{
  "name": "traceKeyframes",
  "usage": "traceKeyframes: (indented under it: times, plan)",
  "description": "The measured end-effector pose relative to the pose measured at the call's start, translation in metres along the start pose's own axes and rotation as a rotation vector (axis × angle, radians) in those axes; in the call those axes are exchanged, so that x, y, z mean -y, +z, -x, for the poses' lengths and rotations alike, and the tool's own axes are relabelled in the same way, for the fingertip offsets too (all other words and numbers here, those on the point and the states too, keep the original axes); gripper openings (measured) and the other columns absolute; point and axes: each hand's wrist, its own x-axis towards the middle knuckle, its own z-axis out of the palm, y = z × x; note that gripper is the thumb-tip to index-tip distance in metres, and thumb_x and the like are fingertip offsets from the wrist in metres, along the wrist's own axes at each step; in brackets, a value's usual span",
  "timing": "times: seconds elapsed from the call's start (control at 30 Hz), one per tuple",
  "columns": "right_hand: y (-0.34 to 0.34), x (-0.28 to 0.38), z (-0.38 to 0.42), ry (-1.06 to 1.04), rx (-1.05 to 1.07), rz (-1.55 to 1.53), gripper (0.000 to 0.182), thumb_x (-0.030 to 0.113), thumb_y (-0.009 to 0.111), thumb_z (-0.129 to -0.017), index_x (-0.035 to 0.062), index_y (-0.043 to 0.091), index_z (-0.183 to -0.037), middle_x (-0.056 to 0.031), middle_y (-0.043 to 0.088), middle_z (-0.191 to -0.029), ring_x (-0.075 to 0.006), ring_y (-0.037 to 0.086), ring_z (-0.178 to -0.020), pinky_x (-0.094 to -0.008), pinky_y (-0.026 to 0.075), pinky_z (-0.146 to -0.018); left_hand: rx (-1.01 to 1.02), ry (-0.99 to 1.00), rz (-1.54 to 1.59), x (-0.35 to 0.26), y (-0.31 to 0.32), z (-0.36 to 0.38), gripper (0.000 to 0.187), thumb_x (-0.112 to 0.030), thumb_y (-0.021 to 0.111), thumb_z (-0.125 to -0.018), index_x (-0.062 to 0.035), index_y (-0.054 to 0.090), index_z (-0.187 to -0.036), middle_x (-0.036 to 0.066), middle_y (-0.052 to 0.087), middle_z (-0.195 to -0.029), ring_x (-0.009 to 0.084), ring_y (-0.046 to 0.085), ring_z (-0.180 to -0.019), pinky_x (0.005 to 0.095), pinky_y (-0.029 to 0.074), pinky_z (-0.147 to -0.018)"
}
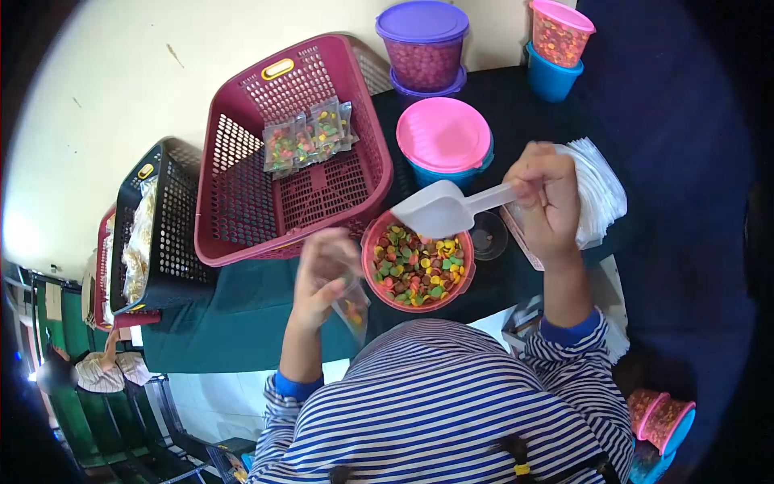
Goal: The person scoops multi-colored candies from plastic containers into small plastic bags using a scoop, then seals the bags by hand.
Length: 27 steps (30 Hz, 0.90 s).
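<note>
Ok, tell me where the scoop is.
In the head view, the scoop is right of centre, its handle in the right hand and its blade over the bowl's far edge, near the pink-lidded tub.

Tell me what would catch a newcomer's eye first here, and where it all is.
First, probably the pink bowl of multicoloured pieces right in front of the person, with a white scoop in the right hand above its far side. Just left of it, the left hand holds a small clear bag. Beyond, to the left, the big maroon basket with filled packets inside also stands out.
</note>
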Motion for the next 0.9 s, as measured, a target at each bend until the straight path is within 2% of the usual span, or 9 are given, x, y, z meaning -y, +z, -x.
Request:
traceKeyframes:
  times: [0.07,0.2,0.23,0.3,0.47,0.57,0.7,0.8,0.9]
  plan:
    - [0.001,-0.034,0.043,0.016,-0.138,0.058,0.013,0.005,0.063,-0.093,0.0046,0.051,-0.099,-0.0073,0.058,-0.084,-0.0140,0.054,-0.076,-0.0278,0.042,-0.066,-0.412,0.410,-0.481,0.006,-0.002,0.015,0.078,-0.039,0.075,-0.080,-0.0029,0.036,-0.138,0.010,0.052,-0.115,0.0198,0.055,-0.102,0.0342,0.047,-0.087]
    - [0.014,-0.085,0.159,0.345,-0.187,0.014,0.016,0.007,0.065,-0.093,0.0043,0.049,-0.098,-0.0057,0.061,-0.084,-0.0137,0.056,-0.077,-0.0277,0.047,-0.074,-0.496,0.608,-0.621,0.023,-0.013,0.047,0.070,-0.024,0.074,-0.083,-0.0053,0.032,-0.137,0.011,0.050,-0.108,0.0213,0.055,-0.096,0.0347,0.047,-0.084]
    - [0.018,-0.086,0.177,0.401,-0.192,0.012,0.018,0.006,0.067,-0.092,0.0043,0.050,-0.097,-0.0057,0.062,-0.084,-0.0140,0.057,-0.076,-0.0277,0.047,-0.074,-0.496,0.598,-0.624,0.024,-0.010,0.050,0.070,-0.024,0.074,-0.083,-0.0053,0.032,-0.137,0.011,0.050,-0.108,0.0213,0.055,-0.096,0.0347,0.047,-0.084]
    - [0.025,-0.086,0.203,0.484,-0.202,0.006,0.020,0.004,0.070,-0.089,0.0042,0.051,-0.097,-0.0066,0.065,-0.084,-0.0137,0.059,-0.075,-0.0268,0.048,-0.072,-0.604,0.294,-0.251,0.028,0.000,0.054,0.067,-0.030,0.073,-0.086,-0.0055,0.036,-0.136,0.009,0.050,-0.110,0.0207,0.055,-0.098,0.0378,0.046,-0.090]
    - [0.015,-0.095,0.223,0.429,-0.107,0.170,0.020,0.004,0.069,-0.089,0.0036,0.052,-0.098,-0.0071,0.066,-0.087,-0.0126,0.059,-0.077,-0.0259,0.048,-0.072,-0.513,0.402,-0.378,0.047,0.010,0.051,0.069,-0.029,0.074,-0.084,-0.0070,0.036,-0.137,0.008,0.051,-0.109,0.0197,0.054,-0.097,0.0369,0.046,-0.088]
    - [0.012,-0.094,0.214,0.658,-0.326,-0.153,0.017,0.009,0.065,-0.094,0.0051,0.050,-0.101,-0.0052,0.064,-0.089,-0.0110,0.056,-0.076,-0.0242,0.046,-0.072,-0.504,0.382,-0.349,0.047,0.013,0.047,0.070,-0.030,0.075,-0.083,-0.0066,0.036,-0.137,0.009,0.051,-0.108,0.0197,0.054,-0.096,0.0365,0.046,-0.088]
    - [-0.006,-0.096,0.197,0.709,-0.635,-0.153,0.014,0.017,0.059,-0.099,0.0080,0.049,-0.100,-0.0023,0.058,-0.085,-0.0086,0.049,-0.070,-0.0219,0.041,-0.067,-0.504,0.422,-0.362,0.042,0.009,0.050,0.070,-0.030,0.075,-0.083,-0.0062,0.037,-0.136,0.009,0.051,-0.107,0.0198,0.054,-0.096,0.0368,0.046,-0.088]
    - [-0.024,-0.121,0.212,0.845,-0.714,-0.095,0.013,0.017,0.058,-0.099,0.0075,0.049,-0.099,-0.0028,0.058,-0.084,-0.0085,0.049,-0.070,-0.0217,0.040,-0.066,-0.559,0.400,-0.320,0.044,0.008,0.051,0.068,-0.030,0.075,-0.084,-0.0064,0.038,-0.136,0.009,0.051,-0.106,0.0198,0.054,-0.096,0.0370,0.046,-0.089]
    - [-0.019,-0.138,0.230,0.895,-0.593,0.004,0.014,0.013,0.060,-0.097,0.0057,0.048,-0.099,-0.0042,0.059,-0.082,-0.0085,0.051,-0.065,-0.0230,0.042,-0.060,-0.555,0.387,-0.315,0.043,0.006,0.053,0.068,-0.030,0.075,-0.084,-0.0062,0.038,-0.136,0.009,0.051,-0.107,0.0199,0.054,-0.096,0.0366,0.046,-0.089]
